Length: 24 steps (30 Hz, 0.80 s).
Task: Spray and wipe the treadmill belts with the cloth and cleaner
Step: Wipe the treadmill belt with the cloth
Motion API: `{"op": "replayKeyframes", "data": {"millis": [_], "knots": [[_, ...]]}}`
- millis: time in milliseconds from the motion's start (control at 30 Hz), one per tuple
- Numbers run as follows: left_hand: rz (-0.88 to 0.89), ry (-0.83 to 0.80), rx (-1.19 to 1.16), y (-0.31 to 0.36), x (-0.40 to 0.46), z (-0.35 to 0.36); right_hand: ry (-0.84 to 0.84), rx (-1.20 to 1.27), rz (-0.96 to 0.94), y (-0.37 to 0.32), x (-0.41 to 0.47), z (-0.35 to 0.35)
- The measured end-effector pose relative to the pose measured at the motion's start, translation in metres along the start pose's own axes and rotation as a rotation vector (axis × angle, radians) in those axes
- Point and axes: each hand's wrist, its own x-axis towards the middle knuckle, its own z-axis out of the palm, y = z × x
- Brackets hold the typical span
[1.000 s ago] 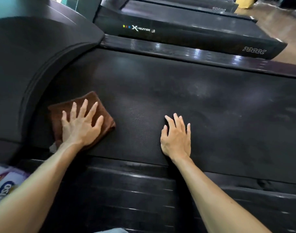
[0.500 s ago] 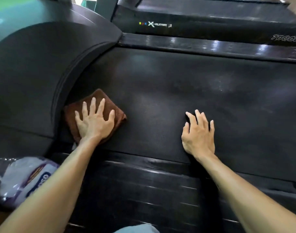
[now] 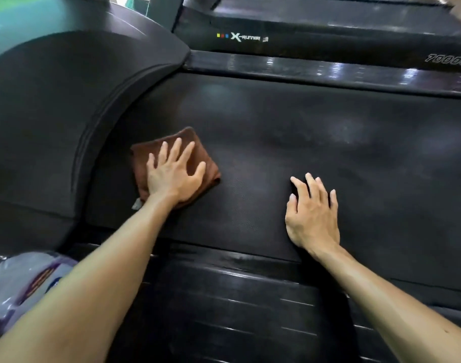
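A folded brown cloth (image 3: 197, 150) lies flat on the black treadmill belt (image 3: 302, 142), close to the curved motor cover. My left hand (image 3: 174, 176) presses down on the cloth with its fingers spread. My right hand (image 3: 313, 218) rests palm-down on the bare belt to the right, near the belt's near edge, and holds nothing. Pale hazy patches show on the belt further right. No spray bottle is clearly in view.
The black motor cover (image 3: 53, 121) rises at the left. A glossy side rail (image 3: 329, 72) runs along the belt's far edge, with a second treadmill (image 3: 302, 32) beyond it. A ribbed foot rail (image 3: 224, 310) lies in front. A plastic-wrapped package (image 3: 22, 286) sits at the lower left.
My left hand and the cloth have slid a little to the right along the belt, away from the motor cover. My right hand stays flat on the belt. The view has shifted left.
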Motion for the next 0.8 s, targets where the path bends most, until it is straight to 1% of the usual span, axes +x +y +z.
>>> {"op": "replayKeyframes", "data": {"millis": [67, 100, 167, 267, 300, 333, 367, 433, 500, 533, 567, 600, 667, 733, 800], "knots": [[-0.220, 0.011, -0.035, -0.039, -0.006, -0.004, -0.006, 0.002, 0.010, 0.000, 0.001, -0.001], [-0.292, 0.024, -0.044, -0.051, -0.018, -0.004, -0.003, 0.001, 0.011, -0.001, 0.000, -0.001], [-0.372, 0.074, -0.067, -0.051, -0.046, 0.001, 0.016, -0.003, 0.010, -0.003, -0.001, -0.001], [-0.428, 0.101, -0.092, -0.010, -0.086, 0.005, 0.027, -0.004, 0.010, -0.005, -0.002, -0.001], [-0.407, 0.082, -0.080, 0.011, -0.097, 0.006, 0.029, -0.008, 0.012, -0.006, -0.002, -0.001], [-0.349, 0.062, -0.058, 0.034, -0.106, 0.009, 0.027, -0.008, 0.016, -0.006, -0.002, -0.001], [-0.256, 0.044, -0.038, 0.057, -0.112, 0.013, 0.022, -0.003, 0.017, -0.007, -0.002, -0.002], [-0.003, 0.006, -0.029, 0.094, -0.106, 0.018, 0.024, 0.002, 0.022, -0.006, -0.002, -0.003], [0.196, -0.053, -0.022, 0.101, -0.073, 0.015, 0.021, 0.011, 0.013, -0.005, -0.001, -0.003], [0.240, -0.067, -0.016, 0.094, -0.054, 0.013, 0.015, 0.010, 0.008, -0.003, -0.001, -0.003], [0.240, -0.064, -0.006, 0.081, -0.036, 0.011, 0.014, 0.014, 0.009, -0.002, -0.001, -0.003], [0.196, -0.045, 0.006, 0.063, -0.020, 0.009, 0.015, 0.019, 0.011, -0.002, -0.001, -0.003], [0.014, 0.006, 0.022, 0.019, -0.004, 0.006, 0.019, 0.020, 0.013, -0.003, -0.002, -0.003], [-0.188, 0.034, -0.003, -0.024, -0.013, 0.002, 0.018, 0.008, 0.011, -0.002, 0.000, -0.002], [-0.309, 0.050, -0.027, -0.047, -0.042, -0.002, 0.021, 0.003, 0.011, -0.004, -0.002, -0.002]]}}
